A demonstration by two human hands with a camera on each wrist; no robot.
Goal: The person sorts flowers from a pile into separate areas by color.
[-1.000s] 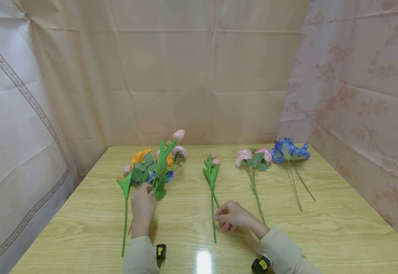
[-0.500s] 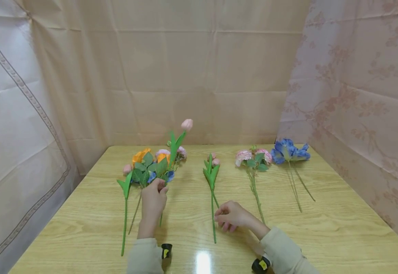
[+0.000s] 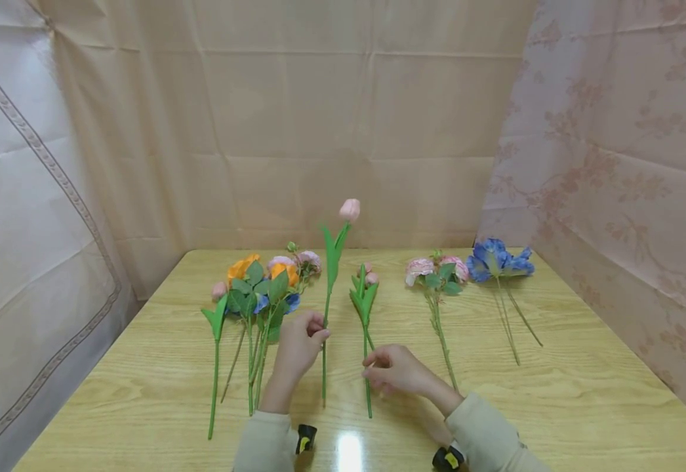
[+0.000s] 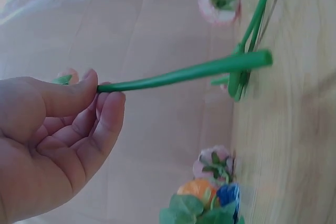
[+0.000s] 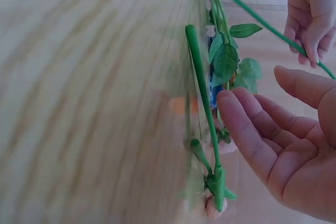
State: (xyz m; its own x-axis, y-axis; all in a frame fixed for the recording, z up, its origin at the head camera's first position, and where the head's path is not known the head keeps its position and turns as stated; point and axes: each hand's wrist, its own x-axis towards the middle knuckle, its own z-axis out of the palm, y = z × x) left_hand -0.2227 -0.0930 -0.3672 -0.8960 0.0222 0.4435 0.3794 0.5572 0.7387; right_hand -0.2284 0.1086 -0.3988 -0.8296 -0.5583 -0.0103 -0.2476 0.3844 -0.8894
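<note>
My left hand [image 3: 297, 346] pinches the green stem of a pink tulip [image 3: 349, 210] between thumb and fingers. This tulip is raised, its bloom standing above the table's far edge. In the left wrist view, the lower stem [image 4: 178, 75] juts out beyond the fingertips. A pair of pink tulips [image 3: 364, 303] lies crossed on the table, just right of the raised one. Beside their stems is my right hand [image 3: 401, 369], fingers loosely bent and holding nothing. In the right wrist view, a gap shows between its thumb and fingers [image 5: 247, 124].
To the left lie a mixed bunch with orange roses [image 3: 242, 267] and a single pink tulip [image 3: 217, 321]. Pink peonies [image 3: 420, 269] and blue flowers [image 3: 490, 259] lie on the right of the wooden table [image 3: 561, 406]. Curtains [image 3: 343, 111] hang behind.
My left hand has carried the tulip rightward and up, out from the mixed bunch toward the tulip pair. The right hand has stayed nearly still by the pair.
</note>
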